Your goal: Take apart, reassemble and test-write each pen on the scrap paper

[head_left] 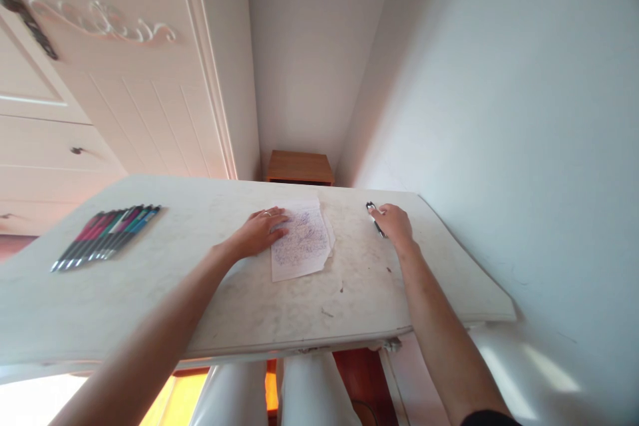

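Note:
My left hand (260,231) lies flat on the left edge of a scribbled sheet of paper (302,243), fingers stretched out, a ring on one finger. Dense blue-violet pen marks cover much of the sheet, and its right edge is torn and uneven, with another piece of paper showing beneath. To the right of the paper, my right hand (396,223) is closed at a dark pen (379,229) by the tabletop, thumb and fingers around its upper part. A black-and-white end shows beyond the thumb; whether a second pen is there I cannot tell.
A row of several coloured pens (107,236) lies side by side at the table's left. The worn white table (224,313) borders a wall (499,113) on the right. Behind it stand a white cabinet (150,80) and a small wooden unit (299,165).

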`<action>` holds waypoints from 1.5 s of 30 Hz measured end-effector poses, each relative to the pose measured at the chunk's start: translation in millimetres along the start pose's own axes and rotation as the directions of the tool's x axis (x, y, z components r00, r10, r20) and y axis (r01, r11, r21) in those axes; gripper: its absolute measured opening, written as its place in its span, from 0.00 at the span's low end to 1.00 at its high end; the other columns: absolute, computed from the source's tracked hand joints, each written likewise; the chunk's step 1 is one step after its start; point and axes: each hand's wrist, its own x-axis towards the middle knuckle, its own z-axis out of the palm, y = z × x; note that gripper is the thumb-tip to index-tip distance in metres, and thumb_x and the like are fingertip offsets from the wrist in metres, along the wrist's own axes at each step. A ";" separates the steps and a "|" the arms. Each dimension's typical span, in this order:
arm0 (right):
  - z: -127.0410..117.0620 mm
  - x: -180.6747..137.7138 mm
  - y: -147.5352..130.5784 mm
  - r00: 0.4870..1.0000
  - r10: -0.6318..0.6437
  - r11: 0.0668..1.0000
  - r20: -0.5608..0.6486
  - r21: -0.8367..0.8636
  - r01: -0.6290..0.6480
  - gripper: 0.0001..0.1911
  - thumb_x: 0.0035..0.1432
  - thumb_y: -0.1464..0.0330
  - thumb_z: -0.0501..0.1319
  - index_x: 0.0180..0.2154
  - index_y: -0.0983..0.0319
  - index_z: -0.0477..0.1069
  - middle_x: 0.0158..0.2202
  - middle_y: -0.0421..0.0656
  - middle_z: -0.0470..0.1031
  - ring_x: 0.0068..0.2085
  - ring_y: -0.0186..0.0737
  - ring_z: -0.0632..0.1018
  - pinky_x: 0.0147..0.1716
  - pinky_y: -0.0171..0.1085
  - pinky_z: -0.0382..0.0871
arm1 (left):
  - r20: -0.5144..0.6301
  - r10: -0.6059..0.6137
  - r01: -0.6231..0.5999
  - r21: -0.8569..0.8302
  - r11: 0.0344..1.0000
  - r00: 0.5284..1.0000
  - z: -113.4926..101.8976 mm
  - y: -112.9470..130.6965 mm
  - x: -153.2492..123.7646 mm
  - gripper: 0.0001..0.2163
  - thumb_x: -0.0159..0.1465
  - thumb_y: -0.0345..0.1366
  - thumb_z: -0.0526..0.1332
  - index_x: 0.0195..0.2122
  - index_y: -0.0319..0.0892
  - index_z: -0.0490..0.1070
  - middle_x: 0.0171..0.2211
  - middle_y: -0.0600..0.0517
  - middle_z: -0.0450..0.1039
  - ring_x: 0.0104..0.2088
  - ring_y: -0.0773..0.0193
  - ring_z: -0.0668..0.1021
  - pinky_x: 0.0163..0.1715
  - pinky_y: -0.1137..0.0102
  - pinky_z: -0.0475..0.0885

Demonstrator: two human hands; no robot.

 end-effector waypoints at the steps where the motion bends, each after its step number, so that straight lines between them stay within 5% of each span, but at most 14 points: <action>1: -0.4 -0.2 -1.0 0.999 -0.016 1.000 -0.027 0.010 0.016 0.18 0.58 0.55 0.57 0.36 0.61 0.78 0.37 0.50 0.80 0.39 0.44 0.78 0.33 0.35 0.64 | -0.004 0.001 -0.001 -0.002 1.000 1.000 0.1 0.0 0.1 0.23 0.68 0.48 0.49 0.58 0.43 0.68 0.63 0.45 0.63 0.64 0.53 0.63 0.63 0.57 0.56; 6: 4.7 -8.4 -14.6 0.961 -0.248 0.956 -0.122 0.132 0.263 0.14 0.60 0.62 0.56 0.34 0.61 0.78 0.35 0.46 0.79 0.37 0.41 0.76 0.39 0.36 0.65 | -0.011 -0.004 0.004 0.010 1.000 1.000 1.2 1.5 -0.5 0.21 0.68 0.45 0.49 0.58 0.43 0.68 0.62 0.45 0.64 0.64 0.54 0.63 0.63 0.57 0.56; 12: 26.3 -37.2 -44.7 0.813 -0.581 0.767 -0.021 0.320 0.556 0.14 0.59 0.64 0.56 0.31 0.61 0.78 0.34 0.46 0.80 0.35 0.41 0.77 0.38 0.36 0.67 | -0.077 -0.039 0.035 -0.046 0.998 0.996 -1.3 5.5 -2.2 0.20 0.69 0.43 0.48 0.58 0.43 0.68 0.64 0.44 0.61 0.65 0.57 0.62 0.63 0.60 0.58; 16: 34.7 -51.5 -57.1 0.726 -0.684 0.688 0.069 0.394 0.610 0.14 0.58 0.63 0.56 0.31 0.60 0.78 0.33 0.45 0.81 0.35 0.42 0.78 0.38 0.37 0.68 | -0.146 -0.084 0.077 -0.056 0.995 0.986 -5.1 5.1 -4.3 0.21 0.68 0.44 0.52 0.59 0.41 0.65 0.65 0.43 0.59 0.67 0.56 0.57 0.63 0.58 0.56; 22: 39.4 -49.7 -56.2 0.758 -0.642 0.720 0.111 0.427 0.547 0.14 0.56 0.60 0.57 0.32 0.58 0.79 0.35 0.44 0.82 0.37 0.46 0.80 0.39 0.39 0.70 | -0.278 -0.189 0.188 -0.032 0.982 0.942 -15.3 1.1 -6.5 0.17 0.67 0.40 0.54 0.56 0.43 0.69 0.61 0.45 0.65 0.63 0.55 0.63 0.61 0.59 0.59; 25: 43.7 -46.0 -53.1 0.754 -0.647 0.713 0.114 0.441 0.545 0.15 0.57 0.59 0.56 0.33 0.58 0.79 0.35 0.43 0.82 0.37 0.46 0.80 0.39 0.39 0.70 | -0.408 -0.421 0.426 -0.085 0.901 0.810 -28.3 -9.0 -11.7 0.16 0.67 0.34 0.50 0.52 0.44 0.71 0.55 0.45 0.71 0.57 0.54 0.70 0.57 0.56 0.62; 29: 47.7 -44.4 -51.8 0.752 -0.651 0.711 0.107 0.432 0.554 0.16 0.57 0.58 0.56 0.33 0.57 0.80 0.35 0.43 0.82 0.37 0.46 0.80 0.38 0.39 0.69 | -0.576 -0.662 0.718 -0.177 0.673 0.479 -48.7 -32.9 -35.8 0.17 0.64 0.32 0.50 0.51 0.43 0.71 0.53 0.43 0.72 0.58 0.48 0.67 0.55 0.51 0.61; 32: 48.6 -44.5 -52.3 0.757 -0.646 0.717 0.103 0.423 0.554 0.16 0.57 0.58 0.56 0.32 0.57 0.79 0.35 0.43 0.82 0.36 0.46 0.80 0.36 0.38 0.69 | -0.639 -0.673 0.814 -0.122 0.567 0.372 -58.1 -51.0 -64.7 0.18 0.63 0.34 0.51 0.53 0.40 0.70 0.57 0.39 0.67 0.62 0.45 0.61 0.57 0.47 0.57; 38: 52.1 -43.9 -53.9 0.771 -0.630 0.736 0.091 0.387 0.555 0.15 0.57 0.59 0.56 0.32 0.56 0.79 0.35 0.44 0.82 0.35 0.46 0.80 0.34 0.38 0.68 | -0.615 -0.650 0.866 0.116 0.486 0.447 -63.7 -71.7 -114.4 0.16 0.63 0.38 0.53 0.45 0.40 0.77 0.60 0.37 0.64 0.66 0.42 0.54 0.58 0.45 0.52; 45: 52.9 -45.1 -55.6 0.800 -0.593 0.765 0.091 0.372 0.525 0.16 0.56 0.57 0.55 0.32 0.55 0.80 0.33 0.44 0.82 0.34 0.46 0.80 0.33 0.38 0.67 | -0.512 -0.674 0.838 0.207 0.505 0.533 -71.5 -80.2 -129.9 0.13 0.63 0.40 0.56 0.37 0.42 0.80 0.60 0.41 0.66 0.66 0.43 0.55 0.58 0.49 0.54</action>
